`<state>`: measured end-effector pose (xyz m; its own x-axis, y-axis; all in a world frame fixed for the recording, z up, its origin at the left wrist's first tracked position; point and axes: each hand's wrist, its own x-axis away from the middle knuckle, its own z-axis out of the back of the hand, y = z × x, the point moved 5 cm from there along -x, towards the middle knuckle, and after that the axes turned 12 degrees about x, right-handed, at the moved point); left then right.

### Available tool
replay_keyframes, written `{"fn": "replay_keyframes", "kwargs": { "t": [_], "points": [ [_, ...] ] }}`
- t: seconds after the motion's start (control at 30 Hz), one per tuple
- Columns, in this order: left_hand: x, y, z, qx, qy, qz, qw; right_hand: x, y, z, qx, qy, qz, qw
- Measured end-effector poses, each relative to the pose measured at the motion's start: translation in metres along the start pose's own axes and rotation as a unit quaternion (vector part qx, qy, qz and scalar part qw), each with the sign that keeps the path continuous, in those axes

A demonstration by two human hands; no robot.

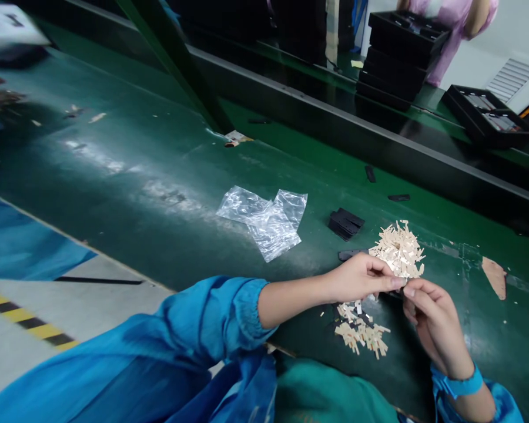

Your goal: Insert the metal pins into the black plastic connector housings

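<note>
My left hand (pixel 365 277) and my right hand (pixel 436 316) meet fingertip to fingertip over the green bench. Both are closed in a pinch, and what lies between the fingers is too small and hidden to make out; a dark edge shows just below them. Right behind the fingertips is a heap of small cream-coloured flat pieces (pixel 399 249). A second, looser scatter of cream pieces (pixel 364 336) lies below my left wrist, with some dark and silvery bits among them. Beyond my left hand sits a stack of black strips (pixel 345 224), and a single dark strip (pixel 350 255) lies partly behind that hand.
A crumpled clear plastic bag (pixel 268 222) lies left of the strips on the green bench (pixel 127 223). Two loose black strips (pixel 399 197) rest farther back. A green post (pixel 180 64) rises from the bench. Behind the ledge stand stacked black trays (pixel 397 59) and a person in pink (pixel 445 35).
</note>
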<state>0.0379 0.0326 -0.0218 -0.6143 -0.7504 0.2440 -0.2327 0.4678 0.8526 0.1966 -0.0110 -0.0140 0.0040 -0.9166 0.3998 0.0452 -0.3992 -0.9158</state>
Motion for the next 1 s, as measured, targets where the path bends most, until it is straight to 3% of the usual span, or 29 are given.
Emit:
{"fn": "replay_keyframes", "kwargs": {
  "t": [0.23, 0.57, 0.87, 1.0],
  "points": [
    [0.001, -0.003, -0.004, -0.008, -0.023, 0.002, 1.000, 0.000, -0.002, -0.008, -0.052, -0.039, -0.020, 0.998],
    [0.000, -0.002, -0.004, -0.024, -0.017, -0.021, 0.999, 0.001, 0.001, -0.012, -0.032, -0.033, 0.009, 0.999],
    [0.007, 0.009, -0.001, -0.056, 0.028, -0.090, 0.994, 0.001, 0.002, 0.002, 0.032, 0.072, 0.081, 0.994],
    [0.008, 0.011, 0.002, -0.076, 0.043, -0.113, 0.990, 0.002, 0.000, 0.003, 0.062, 0.088, 0.099, 0.989]
  ]
}}
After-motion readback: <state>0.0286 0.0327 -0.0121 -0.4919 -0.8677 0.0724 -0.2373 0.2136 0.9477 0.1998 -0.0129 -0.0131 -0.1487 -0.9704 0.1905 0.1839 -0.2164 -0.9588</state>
